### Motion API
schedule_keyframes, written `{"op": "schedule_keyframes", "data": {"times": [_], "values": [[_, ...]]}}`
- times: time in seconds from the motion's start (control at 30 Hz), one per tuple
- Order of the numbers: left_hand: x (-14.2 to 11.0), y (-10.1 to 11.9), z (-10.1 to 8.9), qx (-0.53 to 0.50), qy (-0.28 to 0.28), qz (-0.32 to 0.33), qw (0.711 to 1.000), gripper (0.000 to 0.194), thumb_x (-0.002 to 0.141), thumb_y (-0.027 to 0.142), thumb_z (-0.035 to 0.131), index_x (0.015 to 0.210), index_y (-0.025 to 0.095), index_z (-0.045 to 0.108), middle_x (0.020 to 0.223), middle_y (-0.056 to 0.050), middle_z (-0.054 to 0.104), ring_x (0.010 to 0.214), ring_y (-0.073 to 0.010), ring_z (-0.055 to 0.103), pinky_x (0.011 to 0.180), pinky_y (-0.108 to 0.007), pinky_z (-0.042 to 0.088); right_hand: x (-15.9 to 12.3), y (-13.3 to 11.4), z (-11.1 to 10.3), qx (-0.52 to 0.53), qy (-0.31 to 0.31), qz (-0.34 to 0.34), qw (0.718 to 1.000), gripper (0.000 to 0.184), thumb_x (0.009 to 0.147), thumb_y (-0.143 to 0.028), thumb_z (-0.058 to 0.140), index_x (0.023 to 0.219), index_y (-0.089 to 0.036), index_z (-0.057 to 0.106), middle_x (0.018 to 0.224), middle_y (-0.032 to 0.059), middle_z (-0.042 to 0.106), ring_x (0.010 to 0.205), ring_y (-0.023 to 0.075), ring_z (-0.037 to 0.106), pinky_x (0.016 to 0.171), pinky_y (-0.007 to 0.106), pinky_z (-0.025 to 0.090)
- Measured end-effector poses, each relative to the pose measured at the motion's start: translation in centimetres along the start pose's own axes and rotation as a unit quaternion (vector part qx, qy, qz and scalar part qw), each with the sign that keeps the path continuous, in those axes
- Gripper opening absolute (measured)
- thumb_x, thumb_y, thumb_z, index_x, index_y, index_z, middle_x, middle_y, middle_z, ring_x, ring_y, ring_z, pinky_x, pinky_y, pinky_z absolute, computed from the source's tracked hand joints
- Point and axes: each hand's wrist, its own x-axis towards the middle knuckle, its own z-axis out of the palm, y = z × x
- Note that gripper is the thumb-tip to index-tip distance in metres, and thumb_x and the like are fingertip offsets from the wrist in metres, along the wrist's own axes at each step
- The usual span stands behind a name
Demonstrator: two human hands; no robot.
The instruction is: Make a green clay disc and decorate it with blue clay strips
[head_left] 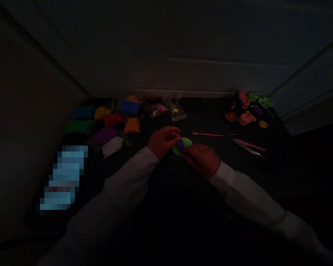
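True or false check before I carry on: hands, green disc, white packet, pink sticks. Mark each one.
1. The left hand and right hand are both at the green disc. True.
2. The piece by the right fingertips is red. False: a blue piece is there.
3. The white packet lies left of the left hand. True.
4. The white packet touches the green disc. False: it lies apart.
5. Two pink sticks lie right of the disc. True.

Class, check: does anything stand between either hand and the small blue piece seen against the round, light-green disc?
Nothing visible does. The left hand and right hand are both at the small blue piece and round, light-green disc; the thin pink stick lies apart, beyond the right hand.
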Motion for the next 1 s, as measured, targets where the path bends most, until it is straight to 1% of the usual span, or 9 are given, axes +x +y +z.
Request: {"op": "schedule_keyframes", "data": {"times": [0.13,0.27,0.57,0.73,0.87,0.93,1.0], "values": [[0.05,-0.09,-0.09,-0.003,0.020,0.001,1.000,0.027,0.067,0.025,0.062,0.091,0.015,0.057,0.082,-0.003,0.063,0.079,-0.0152,0.062,0.076,-0.030,0.048,-0.02,0.01,0.29,0.006,0.008,0.003,1.000,0.022,0.083,-0.025,0.042,0.097,-0.017,0.057,0.092,0.0058,0.064,0.084,0.0165,0.058,0.077,0.029,0.045],[0.03,0.06,-0.11,-0.002,0.026,0.007,1.000,0.026,0.067,0.023,0.061,0.090,0.014,0.058,0.085,-0.004,0.063,0.083,-0.0153,0.061,0.080,-0.032,0.047,-0.02,0.09,0.45,0.013,0.013,0.003,1.000,0.024,0.083,-0.022,0.041,0.100,-0.017,0.057,0.094,0.0062,0.063,0.086,0.0164,0.057,0.078,0.029,0.045],[0.05,-0.32,-0.27,0.002,0.026,0.000,1.000,0.023,0.070,0.029,0.059,0.089,0.016,0.058,0.086,-0.004,0.064,0.082,-0.0160,0.061,0.077,-0.033,0.048,0.16,0.11,0.43,0.032,-0.002,0.002,0.999,0.025,0.083,-0.022,0.041,0.101,-0.019,0.057,0.097,0.0065,0.062,0.088,0.0170,0.056,0.078,0.031,0.045],[0.00,-0.25,-0.32,0.008,0.030,0.004,1.000,0.022,0.069,0.028,0.059,0.088,0.016,0.058,0.088,-0.004,0.063,0.083,-0.0157,0.061,0.078,-0.032,0.048,0.20,0.17,0.51,0.039,0.004,0.012,0.999,0.025,0.083,-0.023,0.040,0.101,-0.019,0.057,0.096,0.0061,0.062,0.089,0.0168,0.056,0.079,0.031,0.046],[-0.01,-0.08,-0.36,0.002,0.021,-0.017,1.000,0.026,0.065,0.024,0.062,0.089,0.015,0.058,0.088,-0.004,0.063,0.082,-0.0150,0.060,0.077,-0.031,0.047,0.23,0.24,0.48,0.057,0.003,0.022,0.998,0.025,0.082,-0.021,0.041,0.102,-0.020,0.057,0.097,0.0063,0.062,0.090,0.0168,0.056,0.081,0.032,0.046],[0.04,0.03,-0.45,-0.010,0.019,-0.029,0.999,0.029,0.063,0.022,0.064,0.091,0.015,0.058,0.089,-0.003,0.063,0.080,-0.0141,0.060,0.076,-0.030,0.047,0.22,0.24,0.38,0.068,0.013,0.021,0.997,0.025,0.081,-0.020,0.042,0.101,-0.019,0.057,0.097,0.0060,0.062,0.090,0.0163,0.056,0.081,0.031,0.046],[0.08,0.15,-0.59,-0.030,0.025,-0.037,0.999,0.030,0.062,0.024,0.065,0.091,0.015,0.059,0.089,-0.003,0.064,0.080,-0.0133,0.060,0.074,-0.028,0.047,0.21,0.20,0.20,0.082,0.040,0.016,0.996,0.024,0.081,-0.019,0.043,0.100,-0.019,0.057,0.096,0.0055,0.063,0.091,0.0155,0.056,0.082,0.031,0.046]]}}
